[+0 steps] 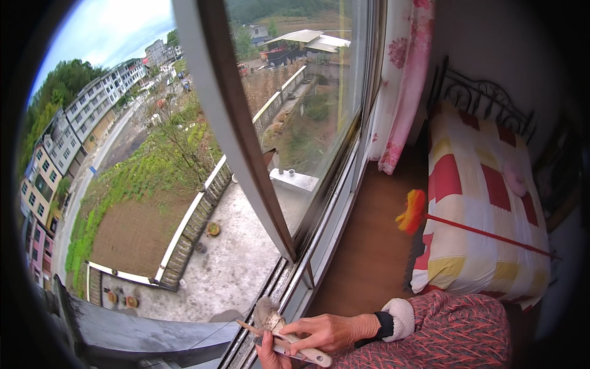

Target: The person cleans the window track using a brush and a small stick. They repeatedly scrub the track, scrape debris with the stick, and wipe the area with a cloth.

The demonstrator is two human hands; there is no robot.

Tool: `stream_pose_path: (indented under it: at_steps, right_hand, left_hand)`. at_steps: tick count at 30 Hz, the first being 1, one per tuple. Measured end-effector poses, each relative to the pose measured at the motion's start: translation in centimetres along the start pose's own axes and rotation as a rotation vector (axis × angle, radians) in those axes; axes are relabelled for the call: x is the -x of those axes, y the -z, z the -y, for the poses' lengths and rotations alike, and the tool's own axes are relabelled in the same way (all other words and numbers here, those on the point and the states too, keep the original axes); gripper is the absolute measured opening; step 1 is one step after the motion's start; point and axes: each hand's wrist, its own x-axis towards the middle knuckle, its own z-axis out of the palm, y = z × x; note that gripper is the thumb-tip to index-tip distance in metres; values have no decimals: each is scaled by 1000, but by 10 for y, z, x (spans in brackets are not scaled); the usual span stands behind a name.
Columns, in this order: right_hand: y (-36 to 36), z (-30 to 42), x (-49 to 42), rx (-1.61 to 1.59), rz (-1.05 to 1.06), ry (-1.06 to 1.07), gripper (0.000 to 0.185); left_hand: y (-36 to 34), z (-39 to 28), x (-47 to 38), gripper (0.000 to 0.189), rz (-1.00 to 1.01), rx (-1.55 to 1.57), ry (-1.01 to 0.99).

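Low in the picture, my right hand (329,331) holds a paintbrush (302,346) by its pale handle; the grey bristles point up and left over the window track. Just below and left of it, my left hand (272,353) grips a thin wooden stick (251,327) that crosses the brush near its base. Part of a flat, pale piece shows under the fingers, too covered to name. Both hands are close together above the dirty aluminium window track (283,274). The left hand is cut off by the picture's lower edge.
A sliding window sash (239,129) rises beside the open gap, with a drop to a concrete terrace (239,230) outside. Indoors are a pink flowered curtain (401,92), a bed with a checked cover (474,198), and a red-handled duster (479,233) lying across it.
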Motion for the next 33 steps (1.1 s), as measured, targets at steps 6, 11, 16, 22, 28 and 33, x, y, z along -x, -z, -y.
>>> stream_pose_path:
  at_steps: [6, 11, 16, 22, 28, 33]
  right_hand:
    - [26, 13, -9, -97, 111, -89, 14]
    - [66, 3, -17, -264, 169, -57, 15]
    - [100, -17, -24, -264, 249, -44, 15]
    - [151, -44, -34, -256, 246, 147, 21]
    - [201, -61, -28, -524, 285, 139, 15]
    - [272, -76, -14, -586, 40, -138, 18]
  left_hand:
    - [7, 7, -20, 29, 250, 55, 135]
    - [-15, 4, -34, 23, 309, 5, 183]
    - [-44, 5, -54, 29, 266, 48, 126]
    - [-83, 19, -55, 28, -47, 37, -85]
    - [-115, 38, -50, 23, -110, 81, -221]
    - [-138, 38, -39, 19, -11, -87, -464]
